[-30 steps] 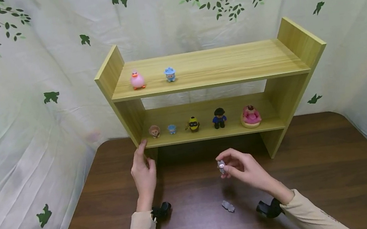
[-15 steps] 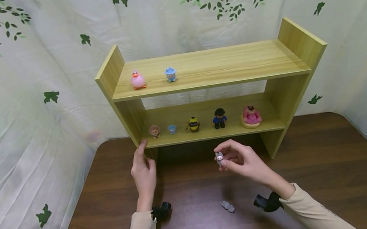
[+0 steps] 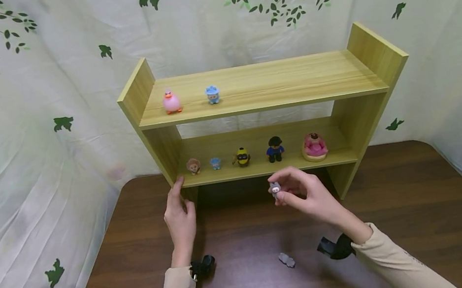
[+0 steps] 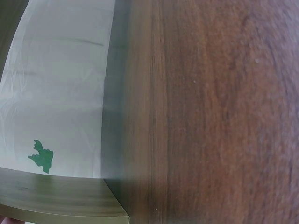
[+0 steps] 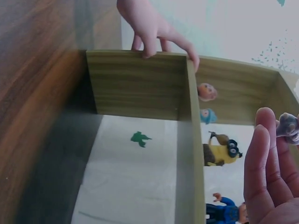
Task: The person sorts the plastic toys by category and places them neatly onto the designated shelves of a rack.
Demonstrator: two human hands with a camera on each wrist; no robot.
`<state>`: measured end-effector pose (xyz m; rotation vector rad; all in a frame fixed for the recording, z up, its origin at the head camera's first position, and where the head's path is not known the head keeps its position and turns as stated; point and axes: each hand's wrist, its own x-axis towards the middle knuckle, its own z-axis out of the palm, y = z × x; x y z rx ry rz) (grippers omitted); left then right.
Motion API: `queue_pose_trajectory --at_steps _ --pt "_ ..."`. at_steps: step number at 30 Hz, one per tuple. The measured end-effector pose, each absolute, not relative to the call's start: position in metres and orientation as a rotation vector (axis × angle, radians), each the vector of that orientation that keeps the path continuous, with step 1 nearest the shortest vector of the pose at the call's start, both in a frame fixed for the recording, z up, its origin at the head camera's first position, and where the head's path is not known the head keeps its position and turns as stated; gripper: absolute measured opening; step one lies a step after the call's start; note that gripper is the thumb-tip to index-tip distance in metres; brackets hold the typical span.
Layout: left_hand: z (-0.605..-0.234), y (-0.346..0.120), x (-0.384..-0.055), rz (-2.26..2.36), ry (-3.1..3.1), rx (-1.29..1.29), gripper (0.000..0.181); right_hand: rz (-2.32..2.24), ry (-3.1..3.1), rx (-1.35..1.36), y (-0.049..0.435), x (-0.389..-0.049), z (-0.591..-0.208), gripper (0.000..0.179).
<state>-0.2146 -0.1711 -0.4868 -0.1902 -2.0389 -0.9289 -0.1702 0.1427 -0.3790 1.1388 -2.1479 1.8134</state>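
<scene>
My right hand (image 3: 310, 194) pinches a small grey figurine (image 3: 275, 188) with a pale face between thumb and fingers, in front of the lower shelf board. In the right wrist view the same figurine (image 5: 288, 127) shows at the fingers. My left hand (image 3: 181, 223) holds the front left side of the wooden shelf (image 3: 258, 86), index finger at the lower board's corner. The right wrist view shows the left hand's fingers (image 5: 184, 45) over the side panel's edge. Another small grey piece (image 3: 286, 260) lies on the table below my right hand.
On the upper board stand a pink duck figure (image 3: 171, 102) and a blue-hatted figure (image 3: 212, 95). Along the lower board are a brown figure (image 3: 193, 166), a small blue one (image 3: 215, 163), a yellow goggled one (image 3: 242, 157), a black-hatted one (image 3: 275, 149) and a pink bear (image 3: 314, 146).
My right hand has risen towards the lower shelf board with the grey figurine between its fingers. The left hand keeps its place on the shelf.
</scene>
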Motion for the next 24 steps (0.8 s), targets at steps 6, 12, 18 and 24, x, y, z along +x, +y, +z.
queue_pose_trajectory --at_steps 6,12,18,24 --pt "-0.487 -0.172 -0.214 -0.922 -2.040 -0.188 0.073 1.802 -2.146 1.139 0.144 -0.172 -0.372 0.032" --pt "-0.487 -0.172 -0.214 -0.921 -2.045 -0.185 0.073 1.832 -2.155 1.123 0.143 -0.173 -0.367 0.033" --pt "-0.488 -0.173 -0.215 -0.921 -2.049 -0.193 0.072 1.784 -2.143 1.111 0.141 -0.172 -0.362 0.031" --pt "-0.488 -0.173 -0.215 -0.930 -2.042 -0.191 0.072 1.762 -2.121 1.079 0.141 -0.172 -0.350 0.031"
